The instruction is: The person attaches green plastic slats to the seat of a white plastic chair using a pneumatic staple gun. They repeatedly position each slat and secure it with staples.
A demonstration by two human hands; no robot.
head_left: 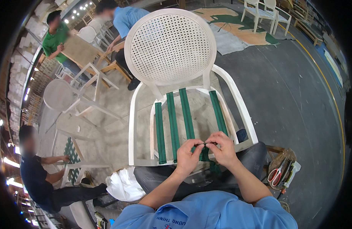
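A white armchair frame with a round perforated cane-look back stands in front of me. Several green webbing straps run from back to front across its open seat. Over the front rail, my left hand and my right hand meet, fingertips pinched together. Between them is the end of a loose green webbing strap, its lower part hanging bunched below the rail. Both hands are closed on this strap; the exact fold under the fingertips is too small to tell.
At my right, scissors and a staple gun lie on a small stool. A white plastic bag is at my left. Three people work among chair frames on the left. Cloth sheets and white chairs are at the far right.
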